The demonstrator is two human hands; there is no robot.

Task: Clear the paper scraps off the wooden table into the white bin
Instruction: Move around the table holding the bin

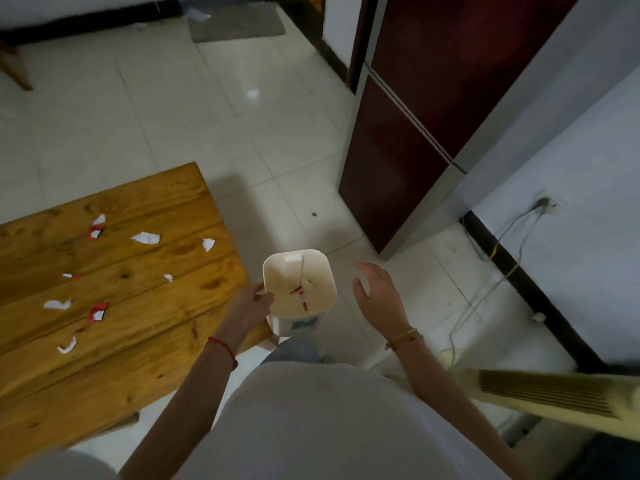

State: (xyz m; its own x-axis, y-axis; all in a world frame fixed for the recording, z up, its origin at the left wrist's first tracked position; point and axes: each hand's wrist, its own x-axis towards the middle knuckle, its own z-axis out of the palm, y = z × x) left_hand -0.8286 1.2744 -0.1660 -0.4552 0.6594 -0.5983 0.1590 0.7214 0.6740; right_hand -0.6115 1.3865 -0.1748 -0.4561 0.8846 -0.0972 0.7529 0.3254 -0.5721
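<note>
The white bin (322, 271) stands on the tiled floor just off the wooden table's right edge, with red and white scraps lying inside it. My left hand (250, 306) grips the bin's left rim. My right hand (377, 296) hovers to the right of the bin, fingers apart, holding nothing. Several white and red paper scraps lie scattered on the wooden table (114, 341), among them a white piece (146, 238), a small white one (208, 243) and a red-and-white one (97, 312).
A dark red fridge (415, 126) stands at the back right. A cable (498, 258) trails along the right wall from a socket. A cream fan or heater (540, 393) lies at lower right. A grey mat (239, 22) is far back.
</note>
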